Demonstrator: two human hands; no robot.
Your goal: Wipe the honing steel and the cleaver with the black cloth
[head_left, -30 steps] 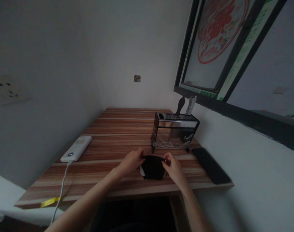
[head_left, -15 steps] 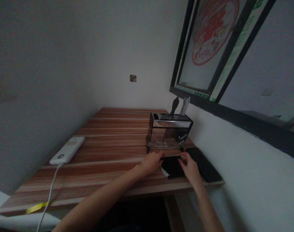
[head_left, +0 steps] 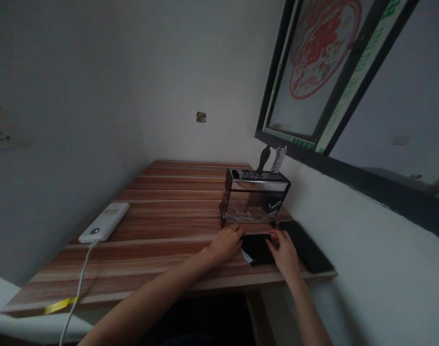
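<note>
A flat black sheet with white showing along its edges (head_left: 258, 249) lies on the wood-grain table near the front edge. At its left edge is my left hand (head_left: 228, 241), fingers closed on the upper left corner. My right hand (head_left: 283, 250) pinches the sheet's upper right corner between thumb and fingers. The sheet could be cloth or paper; I cannot tell. Just behind both hands stands a shiny knife block (head_left: 255, 199) with a dark-handled tool (head_left: 263, 160) and a plastic-wrapped piece (head_left: 279, 159) sticking up from its top.
A flat black slab (head_left: 307, 247) lies right of my right hand by the wall. At the table's left sits a white device (head_left: 104, 222) with a white cable (head_left: 79, 283) running off the front edge past yellow tape (head_left: 59, 305). A black-framed window (head_left: 309, 137) is on the right.
The whole view has shifted slightly, so things sit a little further right. Both hands stay at the sheet's upper corners, with hardly any movement.
</note>
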